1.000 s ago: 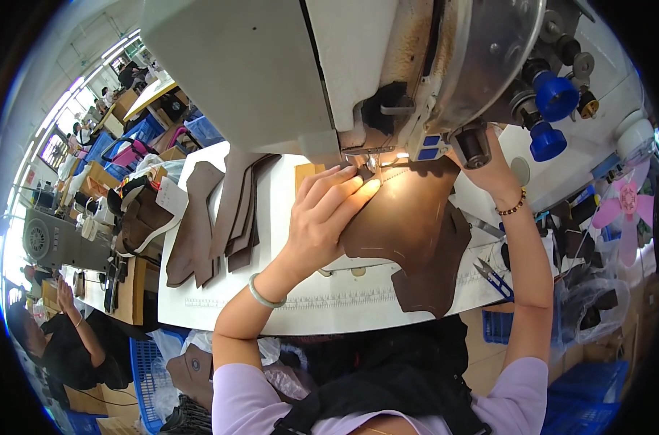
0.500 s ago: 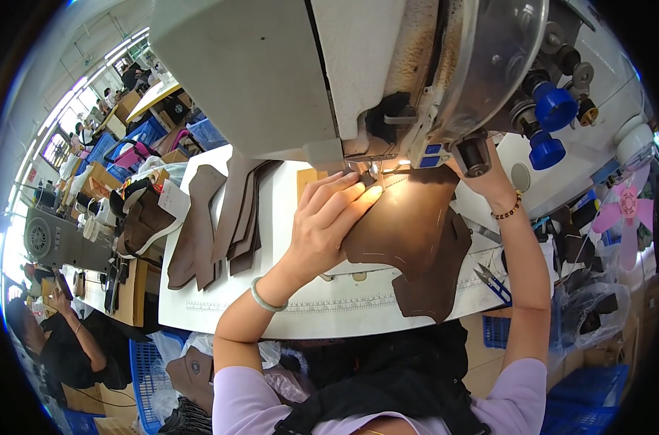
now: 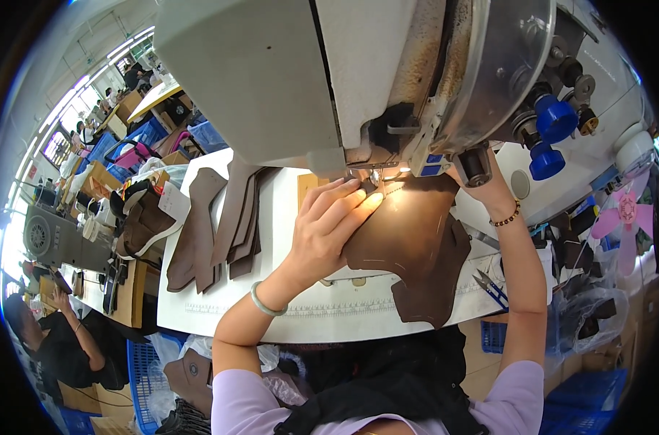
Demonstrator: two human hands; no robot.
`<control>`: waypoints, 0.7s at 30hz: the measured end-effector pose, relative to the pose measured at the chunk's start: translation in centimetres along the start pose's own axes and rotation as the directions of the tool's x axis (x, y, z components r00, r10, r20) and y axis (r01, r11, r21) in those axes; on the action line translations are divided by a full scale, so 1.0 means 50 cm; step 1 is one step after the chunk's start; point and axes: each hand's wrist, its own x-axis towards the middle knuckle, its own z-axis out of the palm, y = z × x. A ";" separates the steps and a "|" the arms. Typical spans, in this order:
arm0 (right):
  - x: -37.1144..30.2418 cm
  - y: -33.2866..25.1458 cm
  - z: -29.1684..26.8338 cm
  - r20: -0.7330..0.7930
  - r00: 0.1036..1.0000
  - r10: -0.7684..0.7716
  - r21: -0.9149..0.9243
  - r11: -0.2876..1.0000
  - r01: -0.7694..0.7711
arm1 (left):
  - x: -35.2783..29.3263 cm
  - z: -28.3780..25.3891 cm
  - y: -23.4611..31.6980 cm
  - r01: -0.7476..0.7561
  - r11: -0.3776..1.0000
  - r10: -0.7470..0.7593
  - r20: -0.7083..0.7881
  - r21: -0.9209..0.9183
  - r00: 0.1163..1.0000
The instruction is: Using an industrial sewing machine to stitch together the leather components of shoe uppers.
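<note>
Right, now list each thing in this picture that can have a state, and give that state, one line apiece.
Machine light: lit.
Brown panel: under the machine head, marked with pale lines.
Left hand: on the panel, fingers near the needle area.
Right hand: partly hidden behind the machine.
Snips: lying on the table, blades apart.
Brown strips: overlapping in a pile.
Pink fan: spinning or stopped, cannot tell.

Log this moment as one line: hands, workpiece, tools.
left hand: on brown piece | right hand: partly hidden behind sewing machine | snips: on white table
</note>
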 end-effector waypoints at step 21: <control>-0.121 -0.055 -0.003 -0.190 0.839 -0.510 -0.107 0.860 0.499 | -0.004 -0.001 -0.004 -0.003 0.999 0.002 0.027 0.033 1.000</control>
